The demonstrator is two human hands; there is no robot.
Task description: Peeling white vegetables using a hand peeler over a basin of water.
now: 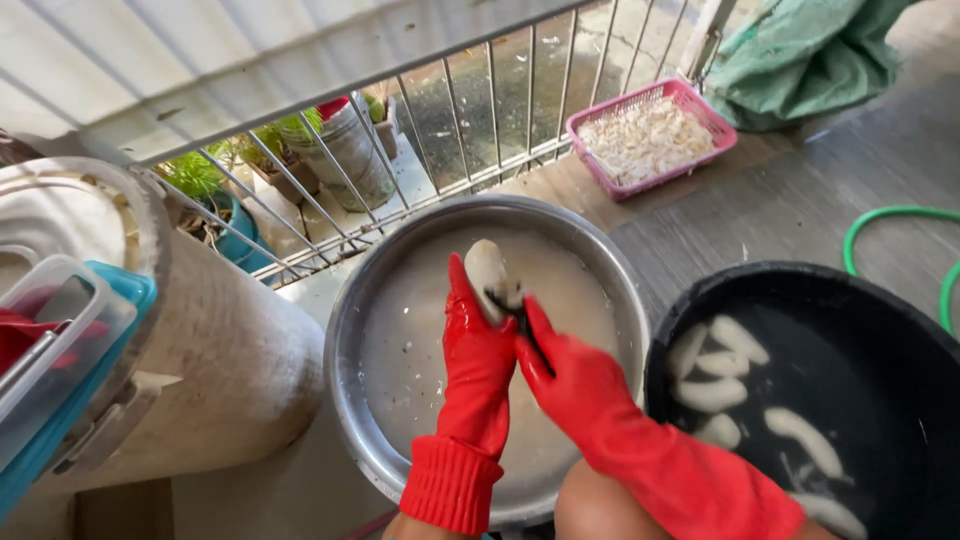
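Observation:
Both my hands wear red rubber gloves over a large metal basin (350, 330) of cloudy water. My left hand (475, 345) grips a pale, oblong peeled root (487, 275) and holds it upright above the water. My right hand (565, 365) is closed on a dark-handled knife or peeler (520, 320) whose tip rests against the lower side of the root. The tool's blade is mostly hidden between the gloves.
A black tub (900, 330) at the right holds several pale peeled roots in water. A pink basket (650, 135) of white peelings sits by the metal railing (450, 110). A green hose (890, 215) curls at the far right. A pale drum (200, 340) and plastic containers (60, 350) stand at left.

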